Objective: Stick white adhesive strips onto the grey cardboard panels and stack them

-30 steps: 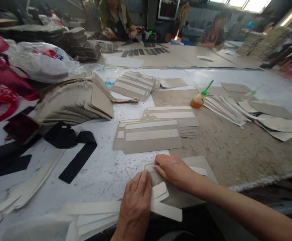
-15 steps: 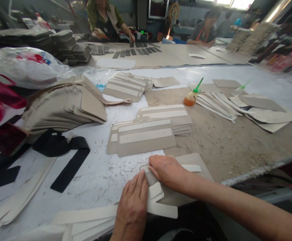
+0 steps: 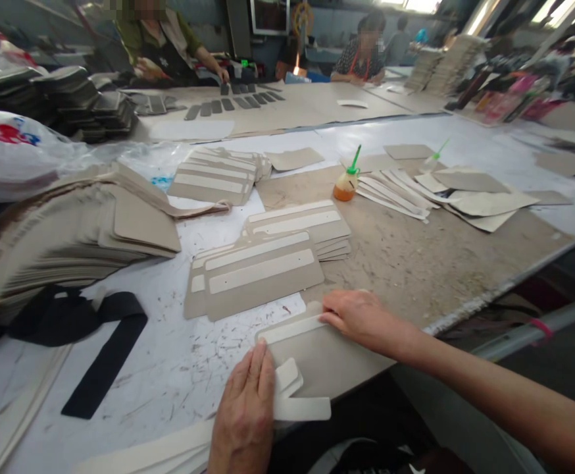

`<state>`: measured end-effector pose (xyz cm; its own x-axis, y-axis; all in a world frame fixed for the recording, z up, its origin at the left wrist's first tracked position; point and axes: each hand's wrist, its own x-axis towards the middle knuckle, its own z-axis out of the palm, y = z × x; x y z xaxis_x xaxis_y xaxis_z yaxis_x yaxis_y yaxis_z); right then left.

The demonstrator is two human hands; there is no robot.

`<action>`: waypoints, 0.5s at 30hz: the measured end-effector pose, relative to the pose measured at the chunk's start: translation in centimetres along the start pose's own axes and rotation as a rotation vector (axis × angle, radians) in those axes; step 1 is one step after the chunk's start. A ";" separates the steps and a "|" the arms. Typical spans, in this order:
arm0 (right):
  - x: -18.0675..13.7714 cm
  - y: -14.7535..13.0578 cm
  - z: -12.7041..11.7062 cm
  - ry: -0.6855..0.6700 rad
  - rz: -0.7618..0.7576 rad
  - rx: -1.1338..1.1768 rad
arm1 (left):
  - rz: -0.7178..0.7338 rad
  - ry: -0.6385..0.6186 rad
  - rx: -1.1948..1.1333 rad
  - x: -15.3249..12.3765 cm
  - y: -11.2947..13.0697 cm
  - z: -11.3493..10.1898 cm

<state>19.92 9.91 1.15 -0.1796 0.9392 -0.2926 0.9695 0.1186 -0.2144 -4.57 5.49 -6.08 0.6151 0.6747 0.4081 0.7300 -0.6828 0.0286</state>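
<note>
A taupe panel (image 3: 337, 359) lies at the table's front edge, with a white strip (image 3: 290, 331) along its far side. My right hand (image 3: 354, 317) is closed, its bent fingers and thumb at the strip; the strip's right end is hidden under them. Resting flat with fingers stretched out, my left hand (image 3: 245, 408) touches the panel's left edge with its fingertips. Beside and beneath that hand lie loose white strips (image 3: 302, 408). Just beyond is a stack of taupe panels (image 3: 262, 289), each visible top bearing two white strips.
To the left are a fanned stack of panels (image 3: 144, 217) and a black band (image 3: 104, 355). A bottle with a green nozzle (image 3: 345, 187) stands past the panels, near loose pale pieces (image 3: 479, 201). Two people work at the far table (image 3: 307, 105).
My right hand has slid rightward along the strip, uncovering its left part. My left hand stays by the panel's left edge. The camera view has turned somewhat to the right.
</note>
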 end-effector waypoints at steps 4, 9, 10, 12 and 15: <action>0.3 -0.2 0.0 0.016 0.004 -0.016 | 0.032 0.011 0.008 0.1 -0.1 0.1; 0.5 -0.2 -0.5 -0.041 0.006 0.004 | 0.046 0.034 0.005 -0.1 -0.5 0.4; 0.6 -0.3 -0.6 -0.053 0.006 0.004 | 0.056 0.010 0.015 -0.1 -0.6 0.3; 0.8 -0.5 -0.6 -0.070 0.004 -0.005 | 0.099 -0.028 0.034 -0.2 -0.9 0.2; 1.1 -0.9 -0.9 -0.081 0.008 -0.050 | 0.119 -0.051 0.043 -0.3 -1.1 0.1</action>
<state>18.98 11.12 1.83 -0.1827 0.9113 -0.3690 0.9777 0.1289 -0.1656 -5.57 6.06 -6.29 0.7120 0.6035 0.3590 0.6622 -0.7471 -0.0575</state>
